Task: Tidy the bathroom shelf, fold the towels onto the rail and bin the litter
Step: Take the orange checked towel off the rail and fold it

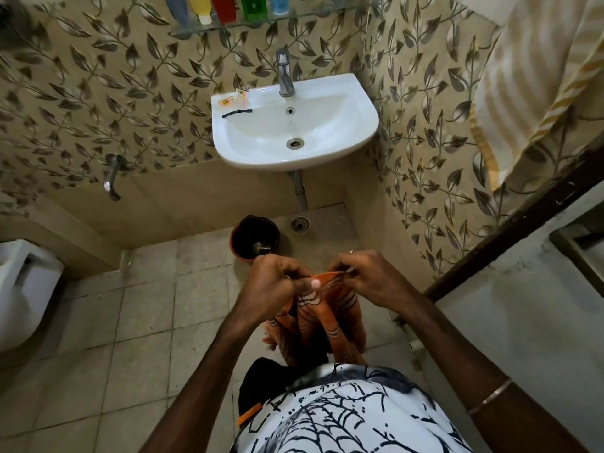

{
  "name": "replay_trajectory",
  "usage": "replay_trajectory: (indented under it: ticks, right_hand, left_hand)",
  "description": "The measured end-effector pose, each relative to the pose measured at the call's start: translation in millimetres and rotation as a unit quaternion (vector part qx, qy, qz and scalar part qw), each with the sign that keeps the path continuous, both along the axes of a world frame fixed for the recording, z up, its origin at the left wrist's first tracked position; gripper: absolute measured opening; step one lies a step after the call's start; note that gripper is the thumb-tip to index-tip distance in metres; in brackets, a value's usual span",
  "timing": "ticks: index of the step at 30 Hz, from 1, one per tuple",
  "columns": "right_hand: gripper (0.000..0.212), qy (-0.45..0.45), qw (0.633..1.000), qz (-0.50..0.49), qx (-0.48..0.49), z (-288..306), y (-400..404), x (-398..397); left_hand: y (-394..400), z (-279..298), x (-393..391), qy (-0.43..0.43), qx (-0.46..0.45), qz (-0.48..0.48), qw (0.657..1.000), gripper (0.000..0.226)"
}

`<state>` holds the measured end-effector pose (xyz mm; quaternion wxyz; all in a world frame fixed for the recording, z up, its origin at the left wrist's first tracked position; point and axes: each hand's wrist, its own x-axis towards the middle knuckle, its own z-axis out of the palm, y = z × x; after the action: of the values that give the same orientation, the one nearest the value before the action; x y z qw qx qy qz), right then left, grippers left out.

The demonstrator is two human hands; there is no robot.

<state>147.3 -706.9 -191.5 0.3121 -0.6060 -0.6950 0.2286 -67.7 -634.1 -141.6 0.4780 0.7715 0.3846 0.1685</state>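
Note:
An orange towel (330,318) with dark striped bands hangs in front of my body, below both hands. My left hand (273,282) pinches its top edge on the left, and my right hand (369,277) pinches the same edge on the right, close together. A cream and yellow striped towel (536,76) hangs at the upper right. Small wrappers (233,98) and a black strip (237,113) lie on the left rim of the white sink (359,125). A glass shelf (261,19) at the top carries several coloured bottles. A round bin (255,237) with a black liner stands on the floor.
A tap (285,73) stands on the sink's back edge and a wall tap (112,178) sticks out at the left. A white toilet (23,289) is at the left edge. A floor drain (299,223) lies under the sink. A dark door frame (523,223) runs along the right.

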Motion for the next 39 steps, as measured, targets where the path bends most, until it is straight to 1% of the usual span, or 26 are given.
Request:
replay_trajectory:
  ticks: [2,4,5,6,7,8,9,10,11,12,13,14,15,16,17,19,21,22,25,27,31,33,35,36,37,39]
  right_hand:
    - [0.025,-0.026,0.998,-0.054,0.014,-6.3,-1.2,3.2]
    - [0.021,-0.017,0.993,-0.115,0.017,-11.5,-2.8,6.5]
    - [0.018,0.003,0.99,-0.143,0.009,-13.3,-3.4,7.9]
    - [0.017,0.053,0.985,-0.164,-0.015,-14.1,-3.8,9.5]
    - [0.017,0.143,0.972,-0.177,-0.059,-12.6,-4.6,10.2]
    - [0.019,0.253,0.945,-0.177,-0.111,-10.1,-5.1,10.1]
    - [0.022,0.343,0.912,-0.17,-0.148,-7.6,-5.7,9.9]
    - [0.024,0.394,0.89,-0.159,-0.166,-4.8,-6.1,9.6]
    - [0.026,0.417,0.88,-0.146,-0.176,-1.2,-6.0,8.3]
    - [0.027,0.429,0.876,-0.127,-0.179,1.9,-5.5,5.8]
    - [0.026,0.436,0.876,-0.104,-0.179,5.3,-4.5,2.6]
    - [0.025,0.439,0.878,-0.078,-0.175,9.0,-3.2,-1.4]
    - [0.022,0.442,0.879,-0.051,-0.169,12.7,-2.1,-5.7]
    - [0.019,0.446,0.879,-0.024,-0.165,15.9,-1.1,-9.2]
    - [0.018,0.451,0.877,0.001,-0.162,19.0,-0.1,-12.0]
    - [0.018,0.442,0.883,0.031,-0.154,23.5,1.6,-13.8]
    - [0.019,0.393,0.908,0.04,-0.141,24.1,2.0,-10.6]
    - [0.019,0.354,0.924,0.037,-0.136,23.3,1.9,-8.4]
    - [0.021,0.193,0.972,0.012,-0.13,15.5,-0.1,-1.3]
    - [0.018,0.099,0.99,-0.006,-0.1,8.0,-1.7,1.5]
    - [0.017,-0.004,0.997,-0.074,-0.024,-4.4,-0.3,0.7]
    - [0.017,-0.033,0.992,-0.12,-0.004,-8.0,0.8,2.0]
    - [0.015,-0.013,0.986,-0.166,-0.012,-8.1,-0.2,6.9]
    - [0.015,0.029,0.982,-0.183,-0.026,-7.6,-0.9,9.4]
    - [0.015,0.098,0.974,-0.196,-0.051,-5.9,-1.6,11.5]
    - [0.014,0.274,0.935,-0.188,-0.121,1.5,-2.5,13.1]
  left_hand:
    - [3.4,2.1,-4.5,-0.005,-0.004,0.012,1.0,0.003]
    - [7.9,4.7,-10.6,-0.007,-0.008,0.024,1.0,0.005]
    - [10.4,6.0,-14.1,-0.011,-0.016,0.03,0.999,0.007]
    - [13.2,6.7,-18.0,-0.017,-0.028,0.038,0.999,0.009]
    - [15.8,6.4,-21.8,-0.022,-0.038,0.047,0.998,0.01]
    - [18.0,6.1,-24.8,-0.021,-0.041,0.055,0.997,0.01]
    - [19.7,5.1,-27.2,-0.016,-0.04,0.063,0.997,0.01]
    - [21.1,3.5,-29.2,-0.004,-0.032,0.072,0.997,0.009]
    - [22.2,1.4,-30.3,0.011,-0.019,0.079,0.997,0.009]
    - [21.8,0.4,-29.6,0.026,-0.013,0.081,0.996,0.019]
    - [20.6,-1.5,-27.8,0.027,-0.025,0.075,0.997,0.036]
    - [17.2,-2.4,-23.9,0.007,-0.06,0.058,0.996,0.052]
    - [12.4,-3.2,-18.4,-0.023,-0.101,0.033,0.994,0.064]
    - [6.6,-4.4,-11.7,-0.046,-0.129,0.002,0.991,0.068]
    - [1.5,-5.9,-4.9,-0.056,-0.139,-0.029,0.988,0.066]
    - [-4.3,-8.8,5.8,-0.055,-0.122,-0.059,0.989,0.046]
    - [-2.7,-11.4,8.6,-0.052,-0.086,-0.03,0.994,0.021]
    - [-1.0,-11.6,7.6,-0.05,-0.074,-0.016,0.996,0.014]
    - [0.4,-9.6,2.3,-0.041,-0.049,-0.023,0.998,0.01]
    - [1.3,-7.4,-0.3,-0.037,-0.042,-0.022,0.998,0.005]
    - [6.9,-3.2,-5.1,-0.024,-0.033,-0.003,0.999,0.004]
    - [9.3,-1.9,-9.7,-0.021,-0.033,0.013,0.999,0.003]
    - [13.6,-0.8,-15.6,-0.022,-0.034,0.028,0.999,0.005]
    - [15.9,-0.2,-18.8,-0.022,-0.038,0.038,0.998,0.007]
    - [18.1,-0.8,-21.8,-0.025,-0.043,0.05,0.998,0.008]
    - [22.6,-2.5,-25.7,-0.026,-0.047,0.082,0.995,0.01]
